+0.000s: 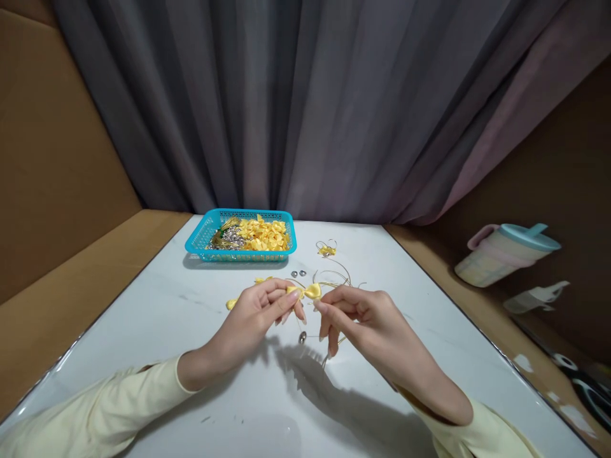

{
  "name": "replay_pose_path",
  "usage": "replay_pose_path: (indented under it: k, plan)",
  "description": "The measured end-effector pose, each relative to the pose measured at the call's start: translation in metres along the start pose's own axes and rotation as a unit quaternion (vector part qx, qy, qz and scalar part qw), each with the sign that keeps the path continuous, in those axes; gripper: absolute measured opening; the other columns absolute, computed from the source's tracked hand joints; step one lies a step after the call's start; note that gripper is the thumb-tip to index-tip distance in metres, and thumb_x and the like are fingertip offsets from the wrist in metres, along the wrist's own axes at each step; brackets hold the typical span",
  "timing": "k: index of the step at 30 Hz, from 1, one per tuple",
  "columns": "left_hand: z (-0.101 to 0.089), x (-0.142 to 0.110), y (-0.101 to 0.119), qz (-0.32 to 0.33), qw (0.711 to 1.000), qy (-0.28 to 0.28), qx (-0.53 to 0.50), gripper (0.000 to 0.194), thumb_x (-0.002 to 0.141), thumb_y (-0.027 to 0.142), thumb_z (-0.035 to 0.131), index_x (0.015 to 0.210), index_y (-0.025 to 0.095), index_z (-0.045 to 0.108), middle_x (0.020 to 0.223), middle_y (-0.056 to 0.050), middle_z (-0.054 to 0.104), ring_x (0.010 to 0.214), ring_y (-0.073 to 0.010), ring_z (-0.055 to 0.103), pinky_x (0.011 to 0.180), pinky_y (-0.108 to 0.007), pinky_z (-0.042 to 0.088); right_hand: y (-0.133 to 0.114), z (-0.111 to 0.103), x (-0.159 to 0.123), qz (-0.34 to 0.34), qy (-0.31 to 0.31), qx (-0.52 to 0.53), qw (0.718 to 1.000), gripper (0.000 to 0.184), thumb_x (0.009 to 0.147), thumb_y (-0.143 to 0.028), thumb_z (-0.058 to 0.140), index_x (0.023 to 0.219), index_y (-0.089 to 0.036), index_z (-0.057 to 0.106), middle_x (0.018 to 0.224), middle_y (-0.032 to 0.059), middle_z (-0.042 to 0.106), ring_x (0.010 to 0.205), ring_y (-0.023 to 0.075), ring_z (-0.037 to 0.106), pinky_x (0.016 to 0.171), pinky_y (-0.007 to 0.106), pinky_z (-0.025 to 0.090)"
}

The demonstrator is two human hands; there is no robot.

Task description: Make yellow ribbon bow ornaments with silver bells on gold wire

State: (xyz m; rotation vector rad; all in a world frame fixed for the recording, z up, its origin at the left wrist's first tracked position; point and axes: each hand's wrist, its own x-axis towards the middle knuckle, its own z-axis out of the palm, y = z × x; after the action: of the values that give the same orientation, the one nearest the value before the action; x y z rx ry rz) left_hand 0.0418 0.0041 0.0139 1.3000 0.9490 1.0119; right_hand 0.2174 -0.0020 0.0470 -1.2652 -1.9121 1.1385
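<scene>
My left hand (260, 308) pinches a small yellow satin ribbon bow (312, 291) between thumb and forefinger, held above the table. At the bow's right end, the thumb and forefinger of my right hand (358, 315) are pressed together. Thin gold cord (324, 362) shows below the right hand's lower fingers; its path inside the hand is hidden. Between and below both hands is a silver bell (302, 337) with a fine strand at it. More yellow bows (231, 305) lie partly hidden behind my left hand.
A blue basket (191, 245) holds yellow bows, silver bells and gold cords. Two silver bells (298, 273), loose gold cords (341, 273) and a bow with cord (327, 250) lie on the white table (229, 407). At right are a cup (506, 254), a clear bottle (534, 297) and scissors (592, 394).
</scene>
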Motion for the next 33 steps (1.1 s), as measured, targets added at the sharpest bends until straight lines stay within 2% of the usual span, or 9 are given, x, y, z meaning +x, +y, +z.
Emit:
replay_pose_path:
  k: [15, 22, 26, 29, 33]
  plan:
    - [0.000, -0.001, 0.001, 0.005, 1.000, -0.005, 0.013, 0.018, 0.086, 0.033, 0.053, 0.086, 0.015, 0.056, 0.066, 0.001, 0.059, 0.056, -0.0103, 0.039, 0.054, -0.022, 0.031, -0.001, 0.000, 0.000, 0.013, 0.003, 0.033, 0.999, 0.021, 0.087, -0.023, 0.050, 0.069, -0.016, 0.059, 0.053, -0.0010, 0.064, 0.041, 0.0104, 0.059, 0.045, 0.021, 0.038]
    - [0.003, -0.002, -0.004, 0.040, 0.994, 0.015, 0.100, 0.018, 0.088, 0.033, 0.049, 0.085, 0.016, 0.053, 0.068, 0.000, 0.060, 0.060, -0.0117, 0.046, 0.055, -0.023, 0.035, 0.003, 0.011, 0.001, 0.033, 0.025, 0.058, 0.997, 0.023, 0.086, -0.029, 0.051, 0.068, -0.016, 0.056, 0.052, -0.0013, 0.061, 0.037, 0.0102, 0.057, 0.043, 0.021, 0.040]
    - [0.005, -0.001, -0.014, 0.097, 0.977, 0.025, 0.189, 0.016, 0.090, 0.031, 0.046, 0.086, 0.017, 0.053, 0.070, -0.001, 0.061, 0.066, -0.0143, 0.054, 0.062, -0.025, 0.040, 0.012, 0.026, 0.002, 0.001, 0.074, 0.056, 0.996, 0.025, 0.087, -0.030, 0.049, 0.067, -0.017, 0.053, 0.050, -0.0012, 0.058, 0.036, 0.0107, 0.055, 0.041, 0.021, 0.040]
    - [0.004, -0.001, -0.016, 0.114, 0.969, 0.036, 0.218, 0.016, 0.089, 0.030, 0.045, 0.084, 0.017, 0.053, 0.071, -0.002, 0.061, 0.067, -0.0150, 0.057, 0.063, -0.026, 0.042, 0.017, 0.032, 0.004, -0.026, 0.104, 0.052, 0.993, 0.023, 0.088, -0.029, 0.048, 0.068, -0.017, 0.053, 0.052, -0.0010, 0.058, 0.037, 0.0105, 0.054, 0.045, 0.023, 0.042]
    - [0.002, 0.000, -0.009, 0.106, 0.974, 0.051, 0.191, 0.015, 0.088, 0.031, 0.047, 0.087, 0.017, 0.054, 0.069, -0.001, 0.062, 0.066, -0.0149, 0.058, 0.061, -0.025, 0.042, 0.015, 0.026, 0.006, -0.051, 0.077, 0.074, 0.993, 0.019, 0.088, -0.031, 0.049, 0.079, -0.017, 0.057, 0.061, 0.0007, 0.063, 0.048, 0.0123, 0.060, 0.055, 0.025, 0.046]
